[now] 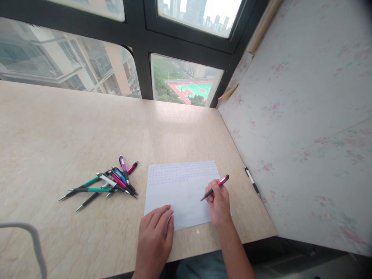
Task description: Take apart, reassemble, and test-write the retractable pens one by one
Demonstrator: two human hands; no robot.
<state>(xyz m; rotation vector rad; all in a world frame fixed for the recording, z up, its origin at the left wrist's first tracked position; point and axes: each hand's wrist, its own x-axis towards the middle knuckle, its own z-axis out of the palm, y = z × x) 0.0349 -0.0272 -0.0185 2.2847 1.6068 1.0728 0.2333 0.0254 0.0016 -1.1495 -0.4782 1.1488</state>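
A: Grip status?
B: Right hand (218,201) closed on a pink-and-black pen (222,181), over the right half of the paper (186,201). Left hand (154,234) palm down, fingers extended, holding nothing I can see; lies on the paper's lower left corner.
A: Pen tip touching?
B: Can't tell. Points down-left at the blank part; contact too fine to resolve. Fingers hide some of the barrel.
A: Handwriting (180,171) legible?
B: No. Lines along the top, too small and faint.
A: Paper corners?
B: Lower left under the left hand, lower right mostly behind the right.
A: Rest?
B: Pen pile (119,181) left of the paper, overlapping, no safe count. White-and-black pen (252,181) alone by the wall (305,116). Grey tube-like thing (38,248) lower left, cut off by the frame; can't identify.
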